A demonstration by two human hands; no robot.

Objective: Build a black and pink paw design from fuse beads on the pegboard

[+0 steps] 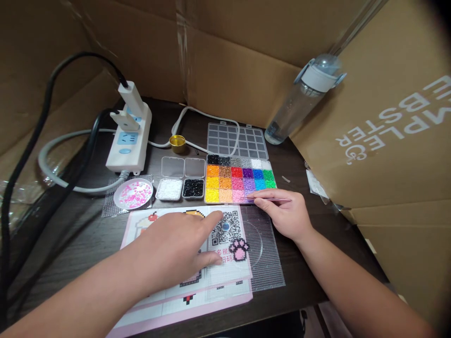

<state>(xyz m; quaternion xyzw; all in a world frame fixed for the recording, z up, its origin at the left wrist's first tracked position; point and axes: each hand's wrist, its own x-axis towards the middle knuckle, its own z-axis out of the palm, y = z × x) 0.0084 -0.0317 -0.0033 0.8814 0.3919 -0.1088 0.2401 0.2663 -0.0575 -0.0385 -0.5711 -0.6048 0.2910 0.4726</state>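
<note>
My right hand (287,218) pinches a pair of thin pink tweezers (276,199), whose tips reach over the front row of the bead box (205,190). Its compartments hold small beads sorted by colour. Above the printed pattern sheet (136,244) is my left hand (172,249), its index finger and thumb apart and nothing seen between them. A black and pink bead paw (239,249) lies just right of that hand, by the printed QR code (225,230). Partly under the sheet, a clear pegboard (268,253) extends to the right.
Small boxes of white beads (169,190) and black beads (193,188) stand beside a dish (118,193) of mixed pink and white beads. Behind are a gold cup (177,144), a power strip (128,141) with cables and a water bottle (299,103). Cardboard walls (232,80) surround the table.
</note>
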